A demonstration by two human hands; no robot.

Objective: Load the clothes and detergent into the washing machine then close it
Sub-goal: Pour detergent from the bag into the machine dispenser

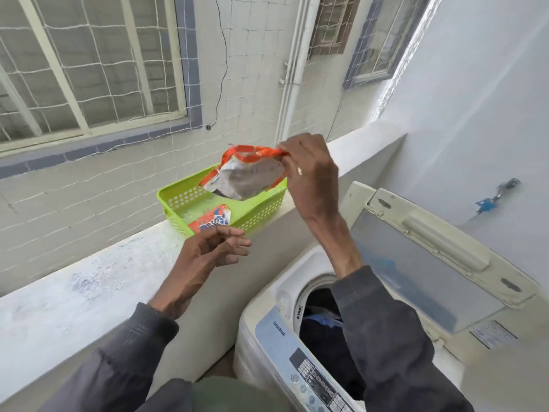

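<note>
L hand (214,248) hovers at the ledge (89,292) edge, fingers loosely curled, gripping nothing. Green basket (178,200) on ledge, small packet (212,223) at its near edge. Detergent bag (249,176) hangs over basket's far-right corner, R hand (309,171) pinching its top. Washer (267,307) lid up, dark clothes (326,337) in drum.

A lime-green plastic basket (178,203) with perforated sides sits on a white, chalky surface (89,286), close to its far edge. Beyond it, white netting (252,69) stretches across the opening. Behind the netting is a pale tiled wall (255,120) with a barred window (89,63) on the left and a second window (383,40) at the upper right. A white drainpipe (292,69) runs down between them, and a thin black cable (223,63) hangs over the tiles. On the plain white side wall (490,99), a metal tap (502,190) with a blue fitting sticks out.
</note>
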